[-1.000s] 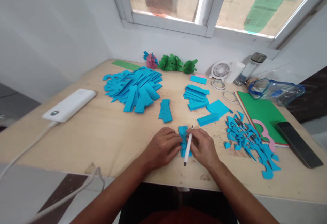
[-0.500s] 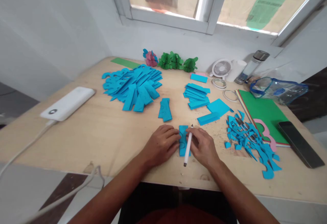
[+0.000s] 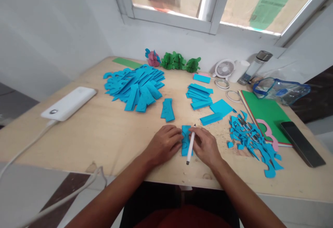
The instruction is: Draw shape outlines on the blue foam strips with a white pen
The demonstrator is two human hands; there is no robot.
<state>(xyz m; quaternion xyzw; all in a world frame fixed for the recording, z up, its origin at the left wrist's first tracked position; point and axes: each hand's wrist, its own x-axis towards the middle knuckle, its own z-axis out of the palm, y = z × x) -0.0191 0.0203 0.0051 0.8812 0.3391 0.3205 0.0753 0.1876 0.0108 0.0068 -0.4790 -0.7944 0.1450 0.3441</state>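
Note:
A small blue paper strip [image 3: 185, 141] with curved dark pen lines lies on the table in front of me. My left hand [image 3: 168, 142] has its fingers bent together at the strip's left edge, gripping it. At the right edge is my right hand [image 3: 205, 143], its fingers closed round a white pen [image 3: 190, 148]. The pen slants across the strip, dark tip pointing away and its other end toward me. Just beyond my left hand rest a couple of folded blue strips [image 3: 168, 110] with drawn lines.
A big pile of blue strips [image 3: 135, 86] spreads at the back left. Folded blue papers [image 3: 199, 96] and blue scraps [image 3: 247, 138] lie to the right. Around them are a power bank [image 3: 70, 104], green paper shapes [image 3: 179, 62], a small fan [image 3: 224, 69], a bottle [image 3: 256, 67] and a phone [image 3: 303, 144].
The view has shifted slightly. Both hands keep nearly the same pose at the strip, and the pen stays in my right hand.

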